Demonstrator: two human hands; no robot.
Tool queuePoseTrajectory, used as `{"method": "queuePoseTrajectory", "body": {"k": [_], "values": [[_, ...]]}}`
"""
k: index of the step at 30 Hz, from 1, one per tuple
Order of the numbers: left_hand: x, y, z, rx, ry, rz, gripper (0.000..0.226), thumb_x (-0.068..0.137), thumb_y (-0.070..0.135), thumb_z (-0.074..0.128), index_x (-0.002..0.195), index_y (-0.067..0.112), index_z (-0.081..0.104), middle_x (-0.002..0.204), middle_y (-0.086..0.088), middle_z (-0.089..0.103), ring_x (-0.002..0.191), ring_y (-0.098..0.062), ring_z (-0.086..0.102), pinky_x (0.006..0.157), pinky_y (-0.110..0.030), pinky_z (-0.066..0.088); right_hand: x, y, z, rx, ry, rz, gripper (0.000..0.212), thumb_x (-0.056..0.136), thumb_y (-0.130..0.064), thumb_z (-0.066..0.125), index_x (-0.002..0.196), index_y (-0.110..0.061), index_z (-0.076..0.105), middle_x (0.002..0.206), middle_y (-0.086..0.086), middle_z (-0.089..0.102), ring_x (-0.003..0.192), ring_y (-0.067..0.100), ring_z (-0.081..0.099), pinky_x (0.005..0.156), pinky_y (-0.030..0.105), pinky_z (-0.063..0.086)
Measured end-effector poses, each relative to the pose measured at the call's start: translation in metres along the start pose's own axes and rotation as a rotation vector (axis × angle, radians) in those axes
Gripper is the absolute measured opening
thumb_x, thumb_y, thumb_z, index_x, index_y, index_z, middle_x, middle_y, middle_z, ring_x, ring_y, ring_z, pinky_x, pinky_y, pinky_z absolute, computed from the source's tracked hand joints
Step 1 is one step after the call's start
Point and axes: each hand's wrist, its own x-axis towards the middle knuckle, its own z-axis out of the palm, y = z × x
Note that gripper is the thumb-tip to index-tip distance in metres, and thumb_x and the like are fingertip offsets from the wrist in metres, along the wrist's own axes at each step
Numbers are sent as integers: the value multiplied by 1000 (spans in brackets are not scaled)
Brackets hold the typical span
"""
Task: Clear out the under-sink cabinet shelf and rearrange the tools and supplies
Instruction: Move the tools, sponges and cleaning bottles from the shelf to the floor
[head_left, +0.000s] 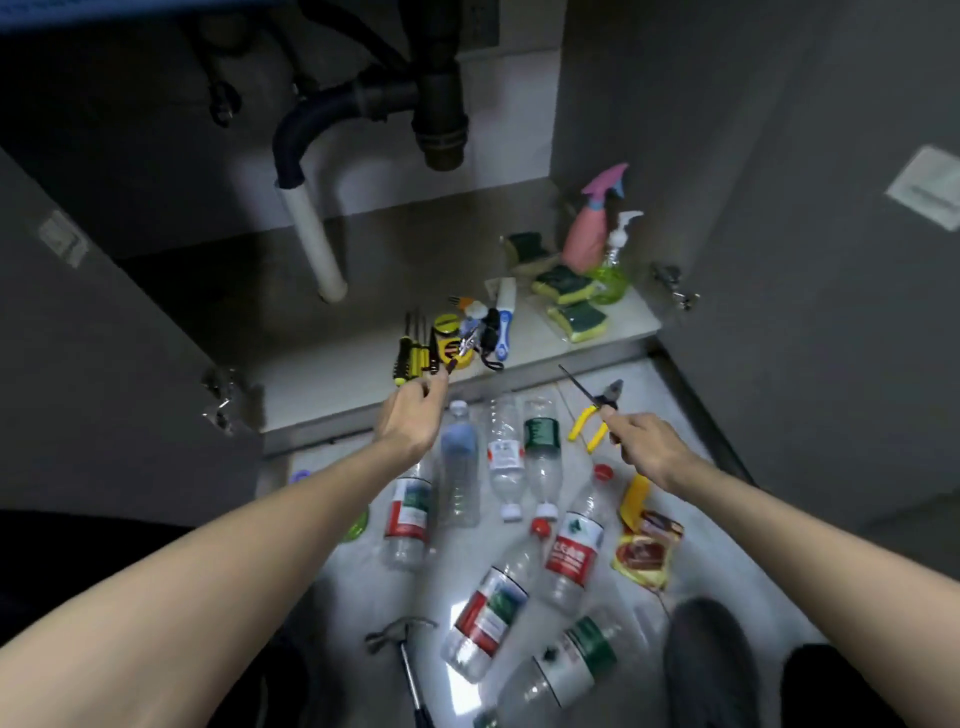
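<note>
Kneeling view: nearest on the pale floor lie a hammer (402, 656) with a metal shaft and a scatter of clear plastic bottles (491, 618), ribbed and crushable, red, white and green labels, apparently pulled out of the cabinet to free the shelf. A crinkled foil packet (645, 553) lies just right of them. Yellow-handled pliers (597, 415) rest on the floor near the cabinet's edge. Right hand (647, 444) is closed around a thin dark-shafted tool (577, 387), probably a screwdriver, shaft angled up toward the shelf. Left hand (413, 418) reaches the shelf lip, fingertips pinched on a small dark tool end (451, 365); exact item unclear. It touches a tidy cluster on the shelf (332, 358): yellow-and-black screwdrivers (408, 356) laid parallel, a tape measure (452, 338), a white-and-blue brush (505, 325). Judged: tools are being grouped front-centre. Farther right stand green-and-yellow sponges (563, 283), spongy and rectangular, a green pump bottle (615, 260), a pink spray bottle (595, 228). Black drain pipe (439, 104) hangs behind
</note>
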Motion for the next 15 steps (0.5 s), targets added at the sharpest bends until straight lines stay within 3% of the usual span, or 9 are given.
{"method": "queuePoseTrajectory", "body": {"k": [3,5,7,10,12,15], "values": [[-45,7,31,71,-113,54,59,98,61,37,60,16,48,64,-3,56,73,-31,58,65,-35,42,-29,51,-15,-35,44,163,54,102,-51,43,67,-14,62,74,9,66,75,30,63,69,34,47],[-76,3,54,88,-181,80,57,98,59,40,60,17,45,66,-6,56,72,-31,56,62,-35,37,-48,80,-15,-53,38,274,49,101,-47,43,74,-11,64,87,13,68,80,30,62,66,31,41],[-107,-9,76,71,-267,99,52,99,59,40,64,21,47,70,-4,58,69,-26,55,61,-34,39,-65,101,-10,-71,10,373,41,101,-42,41,93,-8,63,104,19,66,87,28,58,72,31,40],[-147,-22,104,99,-406,117,50,98,62,39,72,22,55,78,-2,65,70,-22,58,64,-34,45,-80,109,-2,-68,24,451,43,103,-34,38,122,-3,60,131,23,60,113,36,60,87,34,45],[-167,-26,121,126,-493,125,50,96,63,39,76,21,58,90,-8,70,80,-27,63,72,-37,51,-86,108,4,-27,32,469,36,100,-26,41,117,-1,62,121,23,66,108,38,66,86,38,51],[-182,-18,153,141,-527,82,57,91,66,34,78,17,60,88,-10,68,81,-29,64,71,-37,48,-94,115,11,81,40,521,19,93,-17,48,95,-3,60,106,23,70,95,39,69,75,38,53]]}}
